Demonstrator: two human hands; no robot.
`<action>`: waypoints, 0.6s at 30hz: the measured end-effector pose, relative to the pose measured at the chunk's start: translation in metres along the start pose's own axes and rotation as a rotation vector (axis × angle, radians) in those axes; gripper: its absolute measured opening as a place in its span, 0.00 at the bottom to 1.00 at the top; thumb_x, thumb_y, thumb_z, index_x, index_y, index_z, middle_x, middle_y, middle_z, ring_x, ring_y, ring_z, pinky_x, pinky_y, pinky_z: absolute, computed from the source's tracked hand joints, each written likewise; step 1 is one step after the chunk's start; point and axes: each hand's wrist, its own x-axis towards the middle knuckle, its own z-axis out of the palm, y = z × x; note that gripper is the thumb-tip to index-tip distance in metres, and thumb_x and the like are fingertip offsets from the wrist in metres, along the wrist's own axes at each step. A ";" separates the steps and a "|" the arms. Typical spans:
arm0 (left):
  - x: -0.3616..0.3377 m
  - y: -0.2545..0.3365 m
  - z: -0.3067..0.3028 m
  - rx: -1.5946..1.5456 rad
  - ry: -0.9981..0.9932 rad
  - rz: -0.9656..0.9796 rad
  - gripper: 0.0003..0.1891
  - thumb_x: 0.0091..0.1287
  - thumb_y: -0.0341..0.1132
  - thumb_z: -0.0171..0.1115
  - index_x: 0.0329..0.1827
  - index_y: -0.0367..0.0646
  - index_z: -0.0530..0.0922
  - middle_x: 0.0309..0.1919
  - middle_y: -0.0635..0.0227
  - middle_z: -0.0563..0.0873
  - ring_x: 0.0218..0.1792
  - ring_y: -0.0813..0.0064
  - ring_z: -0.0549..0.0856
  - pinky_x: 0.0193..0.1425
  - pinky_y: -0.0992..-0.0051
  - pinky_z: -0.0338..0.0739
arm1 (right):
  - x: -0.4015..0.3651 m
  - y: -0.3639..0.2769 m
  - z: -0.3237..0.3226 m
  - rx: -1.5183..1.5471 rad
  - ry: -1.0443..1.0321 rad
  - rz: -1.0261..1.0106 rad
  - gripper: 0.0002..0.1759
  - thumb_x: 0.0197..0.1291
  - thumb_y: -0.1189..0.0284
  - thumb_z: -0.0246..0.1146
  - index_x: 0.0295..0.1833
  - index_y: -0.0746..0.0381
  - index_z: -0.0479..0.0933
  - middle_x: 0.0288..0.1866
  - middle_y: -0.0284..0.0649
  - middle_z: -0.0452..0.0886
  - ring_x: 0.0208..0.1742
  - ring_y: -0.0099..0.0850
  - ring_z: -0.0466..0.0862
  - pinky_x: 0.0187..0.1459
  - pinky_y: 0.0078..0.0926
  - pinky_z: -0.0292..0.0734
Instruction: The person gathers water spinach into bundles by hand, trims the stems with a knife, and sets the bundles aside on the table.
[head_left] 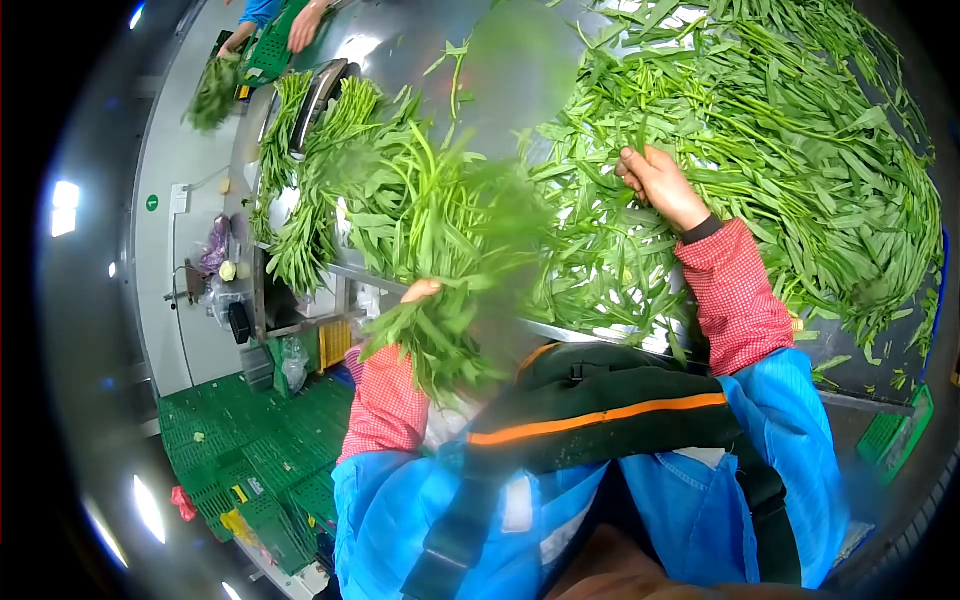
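Left hand [420,291] is closed around a bunch of leafy green stalks [432,225], gripping near the middle. Leaves cover most of the hand and only a bit of knuckle shows. The bunch is lifted off the surface, in front of the person's chest. Its tops fan upward and are blurred, and its ends hang below the grip over the red checked cuff.

Right hand [660,185] is further out, palm down on the pile of loose greens [790,130], fingers curled into the stalks. Cannot tell whether it actually clamps any.

The pile covers most of the steel surface [395,45] on the right side and spreads to its far edge. Left of the held bunch, sorted bunches [300,215] lie side by side along the surface's edge, touching each other.

A black strap with an orange stripe [600,415] crosses the person's blue jacket at the bottom. Green plastic crates [250,455] lie on the floor, lower left.

Top left, well apart, a co-worker's hand [305,24] rests on a green crate [268,50], with another clump of greens [213,92] just beside it.
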 end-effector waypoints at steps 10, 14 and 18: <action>-0.001 -0.018 -0.026 -0.173 -0.341 0.025 0.22 0.60 0.44 0.57 0.49 0.34 0.74 0.29 0.63 0.77 0.28 0.71 0.74 0.32 0.71 0.70 | 0.005 -0.033 0.052 -0.285 0.036 -0.191 0.27 0.68 0.50 0.56 0.34 0.67 0.75 0.21 0.29 0.68 0.24 0.20 0.68 0.26 0.22 0.64; 0.002 -0.017 -0.035 -0.202 -0.357 0.018 0.23 0.60 0.44 0.57 0.52 0.34 0.72 0.30 0.61 0.78 0.28 0.69 0.75 0.33 0.70 0.71 | 0.016 -0.041 0.078 -0.181 -0.125 0.065 0.32 0.63 0.44 0.59 0.27 0.66 0.73 0.21 0.32 0.71 0.23 0.21 0.69 0.27 0.22 0.68; 0.007 -0.013 -0.046 -0.217 -0.386 0.014 0.24 0.60 0.44 0.57 0.54 0.34 0.71 0.30 0.60 0.79 0.29 0.68 0.76 0.34 0.68 0.73 | 0.037 -0.001 0.091 -0.199 -0.001 -0.266 0.21 0.64 0.56 0.60 0.32 0.66 0.79 0.23 0.37 0.76 0.25 0.27 0.74 0.31 0.29 0.71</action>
